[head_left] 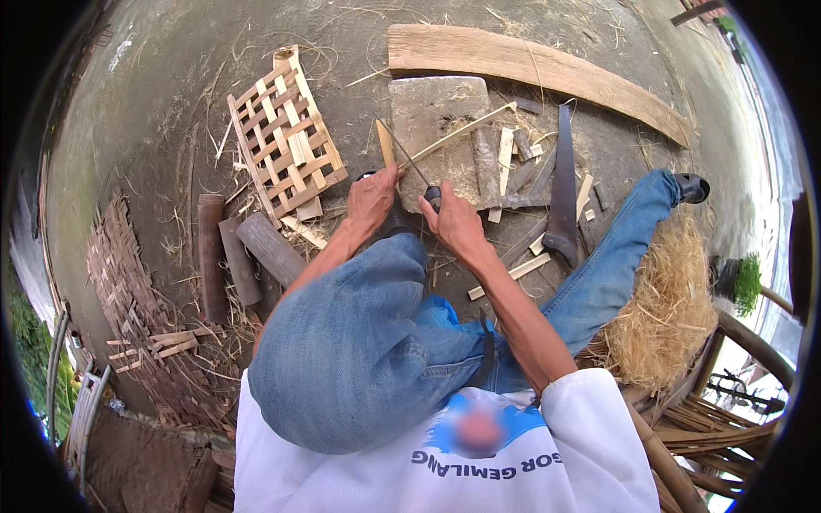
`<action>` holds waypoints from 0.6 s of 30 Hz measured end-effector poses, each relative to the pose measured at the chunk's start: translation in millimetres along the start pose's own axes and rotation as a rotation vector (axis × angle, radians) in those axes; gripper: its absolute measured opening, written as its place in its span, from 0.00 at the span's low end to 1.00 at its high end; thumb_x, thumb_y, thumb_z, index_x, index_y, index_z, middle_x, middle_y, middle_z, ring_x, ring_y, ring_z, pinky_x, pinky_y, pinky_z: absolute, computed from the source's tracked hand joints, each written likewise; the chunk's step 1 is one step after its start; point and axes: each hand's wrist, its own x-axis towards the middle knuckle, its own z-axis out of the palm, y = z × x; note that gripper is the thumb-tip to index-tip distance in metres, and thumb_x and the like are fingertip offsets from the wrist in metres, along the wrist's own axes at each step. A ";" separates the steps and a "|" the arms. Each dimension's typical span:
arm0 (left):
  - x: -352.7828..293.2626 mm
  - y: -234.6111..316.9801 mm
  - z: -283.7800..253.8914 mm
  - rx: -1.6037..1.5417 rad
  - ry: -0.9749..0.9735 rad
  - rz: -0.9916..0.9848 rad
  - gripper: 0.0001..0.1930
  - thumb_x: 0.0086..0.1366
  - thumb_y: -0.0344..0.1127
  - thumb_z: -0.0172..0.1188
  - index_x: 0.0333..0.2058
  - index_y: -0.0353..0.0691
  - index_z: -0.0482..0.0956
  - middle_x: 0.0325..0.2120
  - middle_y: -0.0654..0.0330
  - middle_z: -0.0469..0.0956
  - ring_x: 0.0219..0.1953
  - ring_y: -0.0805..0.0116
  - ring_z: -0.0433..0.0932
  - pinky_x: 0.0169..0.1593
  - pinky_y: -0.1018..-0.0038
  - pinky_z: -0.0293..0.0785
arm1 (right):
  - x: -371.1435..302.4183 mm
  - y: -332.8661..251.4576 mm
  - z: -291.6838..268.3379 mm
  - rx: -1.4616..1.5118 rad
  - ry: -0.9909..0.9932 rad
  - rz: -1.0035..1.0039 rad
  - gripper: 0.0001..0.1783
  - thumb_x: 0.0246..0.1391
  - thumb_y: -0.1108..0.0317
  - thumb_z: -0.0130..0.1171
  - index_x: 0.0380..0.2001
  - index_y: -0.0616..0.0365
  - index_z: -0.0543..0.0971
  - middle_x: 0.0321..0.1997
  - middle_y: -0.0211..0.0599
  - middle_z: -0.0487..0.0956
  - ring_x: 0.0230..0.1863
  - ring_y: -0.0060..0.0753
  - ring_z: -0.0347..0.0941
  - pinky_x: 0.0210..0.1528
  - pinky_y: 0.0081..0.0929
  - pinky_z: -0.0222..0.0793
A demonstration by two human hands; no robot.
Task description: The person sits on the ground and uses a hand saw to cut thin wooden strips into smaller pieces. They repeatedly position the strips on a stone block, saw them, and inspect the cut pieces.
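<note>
Wooden strip (386, 144), upper ctr of frame: prob. light, stiff, apt to split along grain. Your L hand (373, 203) grips its lower end; your R hand (457, 224) grasps the knife handle (434, 197). Hold strip low, by its flat faces.

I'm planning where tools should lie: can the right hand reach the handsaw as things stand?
Probably yes: the handsaw lies to the right of the right hand, its handle uncovered, though the hand would first need to release the knife.
</note>
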 end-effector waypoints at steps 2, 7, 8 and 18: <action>-0.1 -3.1 -2.2 0.023 0.006 -0.009 0.12 0.77 0.42 0.46 0.38 0.41 0.67 0.28 0.44 0.80 0.32 0.38 0.80 0.31 0.49 0.72 | 4.2 4.0 7.8 0.044 0.027 -0.027 0.26 0.64 0.49 0.58 0.44 0.65 0.71 0.32 0.65 0.81 0.38 0.72 0.79 0.40 0.59 0.72; 7.5 4.2 -8.7 0.014 -0.016 -0.027 0.13 0.77 0.43 0.45 0.38 0.40 0.69 0.28 0.45 0.81 0.31 0.38 0.80 0.32 0.47 0.73 | -4.3 13.1 -0.6 0.117 -0.002 -0.048 0.27 0.63 0.48 0.58 0.54 0.57 0.70 0.35 0.61 0.82 0.39 0.68 0.80 0.39 0.58 0.74; 4.9 6.9 -6.6 0.031 -0.027 -0.058 0.13 0.77 0.43 0.45 0.38 0.40 0.70 0.27 0.45 0.81 0.31 0.38 0.80 0.32 0.47 0.74 | -8.5 14.5 -0.5 0.038 0.044 -0.071 0.27 0.63 0.48 0.58 0.57 0.55 0.70 0.36 0.60 0.82 0.40 0.67 0.80 0.39 0.57 0.74; 7.5 19.6 -1.9 0.077 0.069 -0.169 0.14 0.76 0.45 0.45 0.41 0.44 0.75 0.26 0.45 0.82 0.29 0.38 0.81 0.32 0.46 0.75 | -18.2 15.4 2.3 -0.032 0.097 -0.119 0.27 0.67 0.45 0.51 0.63 0.43 0.69 0.43 0.52 0.83 0.40 0.61 0.81 0.38 0.54 0.76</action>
